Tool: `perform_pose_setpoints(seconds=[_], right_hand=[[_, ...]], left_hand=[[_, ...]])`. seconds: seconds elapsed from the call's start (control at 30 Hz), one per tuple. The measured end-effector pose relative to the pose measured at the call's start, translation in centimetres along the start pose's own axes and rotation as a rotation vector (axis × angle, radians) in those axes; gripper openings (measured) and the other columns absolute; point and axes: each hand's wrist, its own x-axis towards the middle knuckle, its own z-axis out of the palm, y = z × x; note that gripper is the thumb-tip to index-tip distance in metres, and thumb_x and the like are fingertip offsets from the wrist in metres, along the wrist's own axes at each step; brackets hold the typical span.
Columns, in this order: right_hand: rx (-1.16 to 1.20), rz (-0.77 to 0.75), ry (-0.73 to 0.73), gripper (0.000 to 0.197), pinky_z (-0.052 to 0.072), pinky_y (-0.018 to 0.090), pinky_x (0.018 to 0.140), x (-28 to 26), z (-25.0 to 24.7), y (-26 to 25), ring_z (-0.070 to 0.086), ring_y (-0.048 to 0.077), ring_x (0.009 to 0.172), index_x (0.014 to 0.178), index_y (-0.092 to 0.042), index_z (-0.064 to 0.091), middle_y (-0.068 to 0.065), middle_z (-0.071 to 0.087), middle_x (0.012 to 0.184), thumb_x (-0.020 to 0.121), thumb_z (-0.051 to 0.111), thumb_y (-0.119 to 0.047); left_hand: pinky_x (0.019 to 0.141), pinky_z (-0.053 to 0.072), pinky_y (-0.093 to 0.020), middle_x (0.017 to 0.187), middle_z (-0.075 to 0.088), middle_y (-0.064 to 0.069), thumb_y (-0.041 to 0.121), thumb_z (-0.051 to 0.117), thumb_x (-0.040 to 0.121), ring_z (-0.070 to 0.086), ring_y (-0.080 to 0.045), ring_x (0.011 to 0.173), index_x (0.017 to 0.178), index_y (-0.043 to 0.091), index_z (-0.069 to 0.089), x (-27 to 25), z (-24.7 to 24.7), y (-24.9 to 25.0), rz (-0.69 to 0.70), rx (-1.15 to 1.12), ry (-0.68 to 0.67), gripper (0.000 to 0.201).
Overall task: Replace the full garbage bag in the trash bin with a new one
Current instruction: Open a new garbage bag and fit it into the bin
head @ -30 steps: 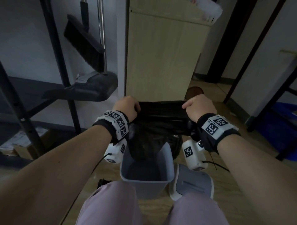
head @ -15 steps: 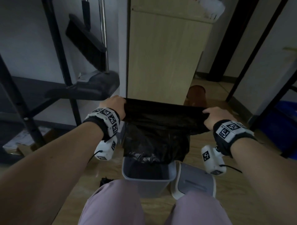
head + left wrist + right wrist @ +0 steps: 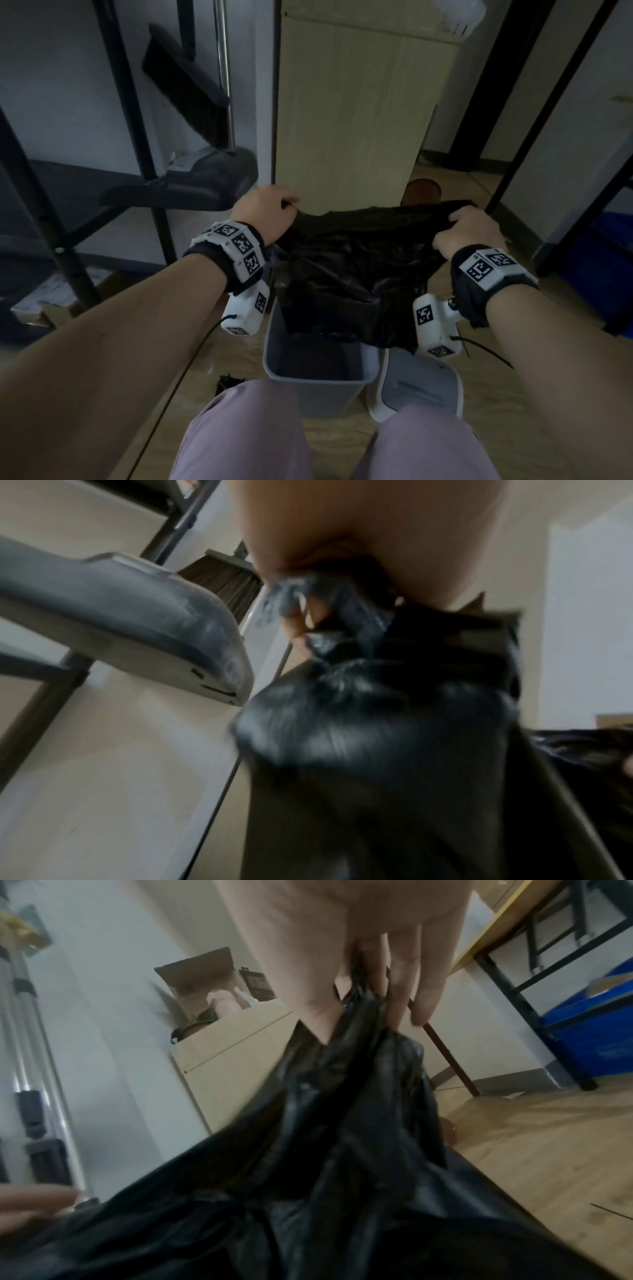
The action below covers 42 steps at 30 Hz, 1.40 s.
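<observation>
A black garbage bag [image 3: 356,270] hangs in the air above the grey trash bin [image 3: 318,383], its lower end just over the bin's mouth. My left hand [image 3: 270,216] grips the bag's left top corner and my right hand [image 3: 466,229] grips the right top corner, with the rim stretched between them. In the left wrist view my fingers [image 3: 301,618] are curled round bunched black plastic [image 3: 359,723]. My right fingers [image 3: 397,988] pinch the bag's [image 3: 342,1150] edge in the right wrist view. What the bag holds is hidden.
The bin's grey and white lid [image 3: 418,390] lies on the wooden floor to the bin's right. A beige cabinet [image 3: 352,113] stands just behind. A dustpan [image 3: 191,181] and broom hang on a black rack at left. Blue crates [image 3: 603,267] sit at right. A small black thing [image 3: 227,382] lies left of the bin.
My hands have spread apart and drawn the bag's rim wide, lifting the bag up from the bin. The right hand then came back slightly left.
</observation>
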Motion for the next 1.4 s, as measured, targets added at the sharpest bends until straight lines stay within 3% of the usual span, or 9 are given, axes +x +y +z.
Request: perform_pose_setpoints(seconds=[0.17, 0.27, 0.4, 0.53, 0.73, 0.93, 1.07, 1.23, 1.4], right_hand=[[-0.048, -0.014, -0.019, 0.052, 0.047, 0.042, 0.096, 0.6, 0.4, 0.7, 0.050, 0.035, 0.121, 0.135, -0.012, 0.042, 0.016, 0.047, 0.136, 0.084, 0.054, -0.007], [-0.059, 0.011, -0.055, 0.061, 0.047, 0.040, 0.088, 0.8, 0.5, 1.1, 0.050, 0.036, 0.120, 0.142, -0.014, 0.034, 0.017, 0.046, 0.136, 0.085, 0.054, -0.006], [-0.059, 0.031, -0.085, 0.070, 0.048, 0.043, 0.088, 0.9, 0.8, 1.3, 0.051, 0.039, 0.118, 0.146, -0.018, 0.024, 0.018, 0.045, 0.138, 0.084, 0.055, -0.007], [-0.055, 0.017, -0.088, 0.073, 0.045, 0.046, 0.096, 1.0, 0.7, 1.1, 0.047, 0.040, 0.124, 0.147, -0.021, 0.021, 0.018, 0.042, 0.142, 0.083, 0.055, -0.009], [-0.131, -0.019, -0.092, 0.070, 0.045, 0.044, 0.094, 0.7, 1.2, 0.8, 0.047, 0.036, 0.125, 0.148, -0.024, 0.026, 0.015, 0.045, 0.141, 0.085, 0.052, -0.009], [-0.013, 0.217, -0.043, 0.035, 0.050, 0.038, 0.077, 1.3, 1.1, 2.3, 0.062, 0.037, 0.098, 0.114, 0.004, 0.060, 0.022, 0.064, 0.111, 0.086, 0.056, -0.016], [0.109, 0.235, -0.072, 0.055, 0.047, 0.034, 0.072, 1.4, 1.4, 1.8, 0.063, 0.035, 0.096, 0.116, 0.003, 0.059, 0.020, 0.064, 0.110, 0.078, 0.068, -0.036], [0.034, 0.162, -0.095, 0.038, 0.052, 0.035, 0.087, 1.7, 1.4, 1.6, 0.062, 0.034, 0.106, 0.116, -0.001, 0.064, 0.017, 0.065, 0.118, 0.080, 0.068, -0.012], [0.188, 0.147, -0.135, 0.025, 0.049, 0.039, 0.097, 1.6, 1.6, 2.8, 0.060, 0.038, 0.108, 0.104, -0.005, 0.071, 0.015, 0.065, 0.119, 0.084, 0.059, 0.003]], left_hand=[[0.085, 0.049, -0.029, 0.115, 0.066, -0.004, 0.008, 0.046, 0.088, 0.062, -0.025, 0.101, 0.104, 0.022, 0.070, -0.1, 0.1, -2.0, -0.033, 0.101, -0.139, 0.032], [0.077, 0.047, -0.031, 0.108, 0.055, -0.002, 0.002, 0.051, 0.083, 0.057, -0.023, 0.088, 0.083, 0.022, 0.055, -0.4, 0.4, -2.4, 0.024, 0.104, -0.156, 0.021], [0.087, 0.052, -0.039, 0.106, 0.062, 0.001, -0.003, 0.045, 0.077, 0.061, -0.022, 0.096, 0.055, 0.031, 0.055, 0.0, 0.4, -2.3, 0.082, 0.121, -0.223, 0.042], [0.085, 0.053, -0.029, 0.118, 0.065, 0.003, 0.006, 0.047, 0.084, 0.063, -0.020, 0.104, 0.094, 0.033, 0.073, 0.1, 0.5, -2.7, -0.026, 0.293, -0.263, 0.039], [0.071, 0.051, -0.031, 0.110, 0.066, -0.005, 0.015, 0.061, 0.078, 0.064, -0.025, 0.095, 0.111, 0.021, 0.065, 0.0, 0.0, -3.6, -0.184, 0.437, -0.240, 0.034], [0.067, 0.049, -0.031, 0.098, 0.066, -0.009, 0.016, 0.060, 0.078, 0.062, -0.028, 0.085, 0.110, 0.013, 0.065, -0.4, -1.0, -5.6, -0.303, 0.422, -0.237, 0.032], [0.065, 0.052, -0.032, 0.084, 0.070, -0.017, 0.018, 0.054, 0.080, 0.062, -0.030, 0.075, 0.082, 0.002, 0.066, -0.1, -0.6, -5.4, -0.474, -0.014, -0.112, 0.021], [0.074, 0.058, -0.037, 0.098, 0.061, -0.014, 0.016, 0.059, 0.083, 0.060, -0.022, 0.071, 0.119, -0.005, 0.058, 1.0, -0.6, -5.3, -0.646, -0.579, 0.051, 0.042], [0.073, 0.055, -0.033, 0.096, 0.071, -0.017, 0.017, 0.068, 0.075, 0.066, -0.031, 0.083, 0.099, -0.001, 0.070, 0.9, -1.1, -6.0, -0.567, -0.181, 0.022, 0.029]])
